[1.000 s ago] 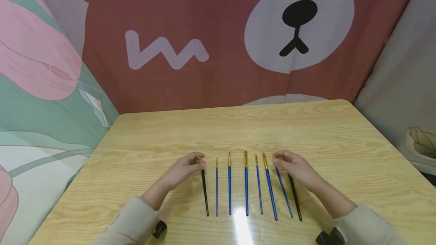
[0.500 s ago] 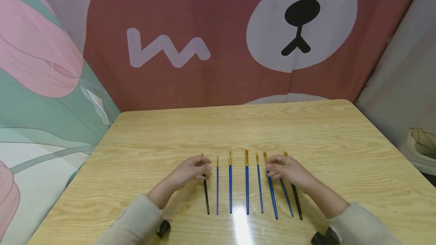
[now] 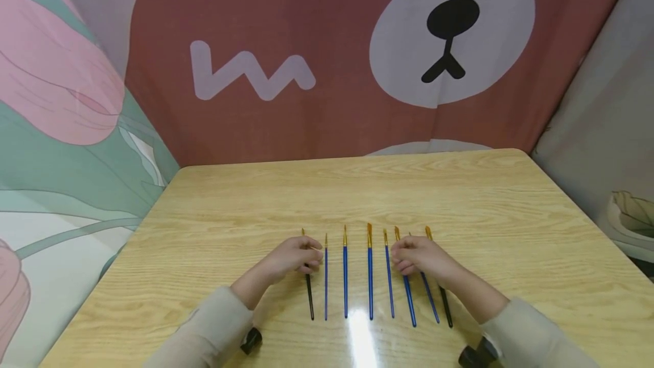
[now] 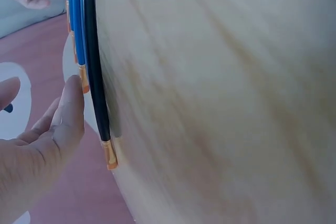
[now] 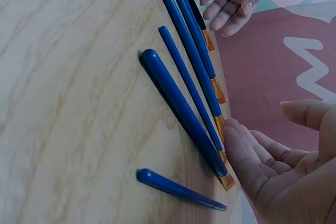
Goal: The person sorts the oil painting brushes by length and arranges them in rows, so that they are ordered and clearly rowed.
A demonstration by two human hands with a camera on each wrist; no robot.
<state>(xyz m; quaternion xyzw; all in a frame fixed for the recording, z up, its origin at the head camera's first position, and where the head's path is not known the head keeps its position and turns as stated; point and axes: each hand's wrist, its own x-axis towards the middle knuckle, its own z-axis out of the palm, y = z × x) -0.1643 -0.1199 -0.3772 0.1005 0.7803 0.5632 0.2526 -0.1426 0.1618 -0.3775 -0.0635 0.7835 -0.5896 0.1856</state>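
Several paintbrushes lie side by side on the wooden table, bristles pointing away from me. At the left end is a black paintbrush (image 3: pixel 310 300), then a thin blue paintbrush (image 3: pixel 326 283). My left hand (image 3: pixel 290 258) is over the black one, partly covering it, with relaxed fingers and nothing held. My right hand (image 3: pixel 425 256) hangs over the right part of the row, fingers loosely bent and empty, overlapping a thick blue paintbrush (image 3: pixel 409 300) and a slim blue paintbrush (image 3: pixel 431 300). In the right wrist view its fingertips are beside the gold ferrules. A second black paintbrush (image 3: pixel 446 308) ends the row.
The wooden table (image 3: pixel 245 203) reaches back to a brown cloth (image 3: pixel 327 124) with a bear print. A flowered cloth (image 3: pixel 66 175) hangs at the left. Beyond the table's right edge stands a pale container (image 3: pixel 631 217).
My left hand has moved a little to the right, toward the thin blue paintbrush. My right hand has moved left along the row, uncovering the right black paintbrush's tip. The paintbrushes stay in place.
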